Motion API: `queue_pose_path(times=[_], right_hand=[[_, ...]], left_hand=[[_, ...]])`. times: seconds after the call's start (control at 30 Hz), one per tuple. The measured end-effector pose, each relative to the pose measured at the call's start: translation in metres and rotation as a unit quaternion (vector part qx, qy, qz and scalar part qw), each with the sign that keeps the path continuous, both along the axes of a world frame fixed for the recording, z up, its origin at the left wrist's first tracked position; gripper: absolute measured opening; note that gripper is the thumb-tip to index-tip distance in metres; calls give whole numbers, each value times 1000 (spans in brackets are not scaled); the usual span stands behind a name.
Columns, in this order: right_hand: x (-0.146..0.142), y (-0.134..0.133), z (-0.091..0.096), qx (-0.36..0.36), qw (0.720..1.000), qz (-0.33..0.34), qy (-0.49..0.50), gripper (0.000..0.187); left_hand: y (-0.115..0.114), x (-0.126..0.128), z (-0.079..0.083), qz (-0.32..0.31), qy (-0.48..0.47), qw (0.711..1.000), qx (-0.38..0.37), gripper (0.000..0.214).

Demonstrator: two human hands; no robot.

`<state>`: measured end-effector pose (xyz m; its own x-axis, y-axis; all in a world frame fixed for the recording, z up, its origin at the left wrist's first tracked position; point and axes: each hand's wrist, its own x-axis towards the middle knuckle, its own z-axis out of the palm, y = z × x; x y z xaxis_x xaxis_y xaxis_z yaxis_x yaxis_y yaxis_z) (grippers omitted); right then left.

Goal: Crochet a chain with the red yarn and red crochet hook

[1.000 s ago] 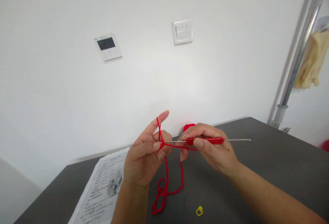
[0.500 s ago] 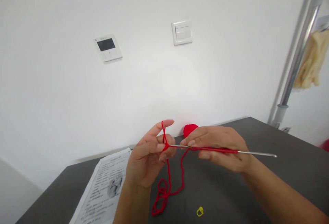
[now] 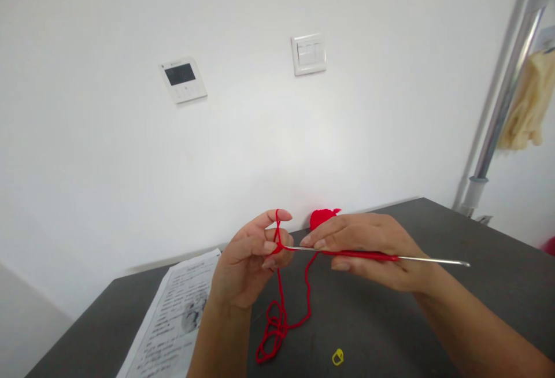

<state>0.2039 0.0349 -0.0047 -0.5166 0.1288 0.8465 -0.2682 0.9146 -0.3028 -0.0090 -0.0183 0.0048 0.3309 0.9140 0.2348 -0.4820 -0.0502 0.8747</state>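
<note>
My left hand (image 3: 249, 262) is raised over the dark table (image 3: 477, 262), fingers pinched on a strand of red yarn (image 3: 281, 303) that loops over the forefinger. My right hand (image 3: 368, 248) grips a crochet hook (image 3: 377, 256) with a red handle and a steel shaft; its tip meets the yarn at my left fingertips. The yarn hangs down and lies in a loose tangle on the table. A red yarn ball (image 3: 321, 217) sits behind my right hand, partly hidden.
A printed paper sheet (image 3: 173, 320) lies at the left on the table. A small yellow stitch marker (image 3: 337, 357) rests near the front edge. A metal pole (image 3: 498, 106) with a cream cloth (image 3: 526, 106) stands at the right. The wall carries a switch and a control panel.
My right hand has turned palm-down and slid right, with the hook's back end now reaching further right. My left forefinger has curled lower. The yarn tangle stays put.
</note>
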Motion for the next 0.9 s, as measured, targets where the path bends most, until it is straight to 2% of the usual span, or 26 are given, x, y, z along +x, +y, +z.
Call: queue_pose_path(times=[0.07, 0.17, 0.27, 0.37, 0.47, 0.6, 0.77, 0.9], right_hand=[[-1, 0, -2, -56, 998, -5, 13, 16], [-8, -2, -9, -226, 973, 17, 46, 13], [-16, -3, -13, -387, 914, 105, 67, 20], [-22, -3, -12, -479, 857, 172, 80, 23], [-23, -3, -8, -521, 826, 196, 85, 24], [-21, -1, -7, -534, 815, 209, 86, 22], [-24, 4, -10, -555, 796, 227, 89, 24], [-31, 6, -14, -580, 771, 245, 93, 26]], left_hand=[[0, -1, 0, -1, 2, 1000, 3, 32], [1, -3, 1, 13, 12, 1000, 10, 32], [3, -5, -1, 28, 36, 999, 25, 32], [6, -9, -5, 38, 60, 995, 70, 31], [7, -12, -9, 61, 87, 984, 141, 31], [4, -15, -14, 116, 143, 957, 225, 26], [1, -14, -17, 208, 251, 887, 327, 30], [2, -13, -19, 265, 298, 839, 371, 34]])
